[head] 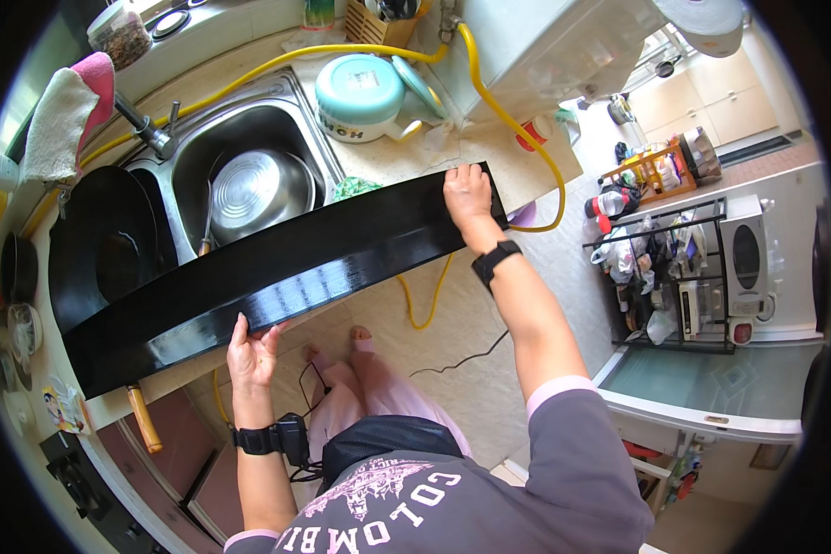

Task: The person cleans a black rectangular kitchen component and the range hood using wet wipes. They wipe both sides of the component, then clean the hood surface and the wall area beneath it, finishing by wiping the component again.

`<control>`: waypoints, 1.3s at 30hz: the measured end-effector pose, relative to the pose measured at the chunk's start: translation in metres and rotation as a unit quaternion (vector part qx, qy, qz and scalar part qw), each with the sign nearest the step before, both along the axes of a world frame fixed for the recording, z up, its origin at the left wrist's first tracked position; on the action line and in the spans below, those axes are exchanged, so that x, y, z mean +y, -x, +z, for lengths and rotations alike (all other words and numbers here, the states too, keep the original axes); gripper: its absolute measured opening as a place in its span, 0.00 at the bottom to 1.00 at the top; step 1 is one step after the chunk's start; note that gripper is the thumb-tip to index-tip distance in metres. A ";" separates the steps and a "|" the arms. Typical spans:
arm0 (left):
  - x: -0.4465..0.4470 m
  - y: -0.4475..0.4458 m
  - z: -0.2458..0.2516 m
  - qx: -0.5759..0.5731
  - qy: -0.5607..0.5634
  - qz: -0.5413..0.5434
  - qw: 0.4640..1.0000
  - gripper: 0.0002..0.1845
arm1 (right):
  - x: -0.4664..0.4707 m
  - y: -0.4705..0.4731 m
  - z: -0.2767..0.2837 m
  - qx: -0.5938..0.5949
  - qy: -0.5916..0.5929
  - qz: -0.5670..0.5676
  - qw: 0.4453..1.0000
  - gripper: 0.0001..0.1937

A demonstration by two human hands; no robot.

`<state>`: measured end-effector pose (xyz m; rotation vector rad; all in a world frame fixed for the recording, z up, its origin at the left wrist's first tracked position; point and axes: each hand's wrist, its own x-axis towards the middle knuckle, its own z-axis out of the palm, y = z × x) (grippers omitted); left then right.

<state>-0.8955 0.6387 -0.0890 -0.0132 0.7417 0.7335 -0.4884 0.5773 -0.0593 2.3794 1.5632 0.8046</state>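
A long, glossy black panel [284, 270] lies slantwise in front of me, across the front of the sink and counter. My right hand [467, 194] grips its far right end, fingers curled over the upper edge. At the lower edge, left of its middle, my left hand [253, 350] holds it from below, palm up, with the thumb and fingertips at the rim. Behind the panel, a steel basin [260, 190] rests in the sink [298, 104]. A black wok [111, 242] stands left of the sink, partly covered by the panel; a wooden handle [144, 419] sticks out below the panel's left end.
A turquoise-lidded pot [360, 93] stands on the counter behind the sink's right side. A yellow hose [481, 83] loops over the counter edge and down to the floor. The faucet [154, 135] has cloths [62, 124] near it. A black cable [467, 360] lies on the floor.
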 end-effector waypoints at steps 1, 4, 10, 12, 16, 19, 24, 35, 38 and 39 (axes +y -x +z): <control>0.000 0.000 -0.001 0.003 -0.004 0.003 1.000 0.19 | -0.001 -0.007 -0.003 -0.019 0.103 -0.048 0.993 0.05; 0.000 0.001 -0.005 -0.007 -0.009 0.017 1.000 0.17 | -0.007 -0.019 -0.014 -0.026 0.328 -0.110 0.938 0.12; -0.002 0.000 -0.012 -0.026 0.028 0.058 0.998 0.13 | -0.015 -0.015 -0.026 -0.182 0.393 -0.174 0.884 0.16; -0.003 -0.001 -0.011 -0.003 0.034 0.071 0.997 0.12 | -0.016 -0.012 -0.019 -0.154 0.430 -0.192 0.869 0.16; -0.005 0.000 -0.011 -0.063 0.050 0.070 0.994 0.12 | -0.019 -0.003 0.002 -0.047 0.440 -0.224 0.868 0.18; -0.004 0.002 -0.013 -0.089 0.067 0.061 0.992 0.12 | -0.017 -0.006 0.011 0.018 0.420 -0.236 0.876 0.18; -0.002 0.006 -0.021 -0.116 0.076 0.053 0.989 0.12 | -0.014 -0.015 0.020 0.061 0.419 -0.227 0.877 0.18; 0.007 0.004 -0.007 -0.022 0.044 0.063 0.997 0.13 | -0.030 -0.037 0.077 0.725 0.123 -0.120 0.667 0.10; 0.004 -0.004 0.008 0.019 0.024 0.046 0.998 0.16 | -0.060 -0.053 0.088 0.790 -0.073 -0.125 0.595 0.11; 0.001 -0.008 0.013 0.035 0.019 0.039 0.998 0.18 | -0.071 -0.055 0.089 0.789 -0.118 -0.148 0.585 0.11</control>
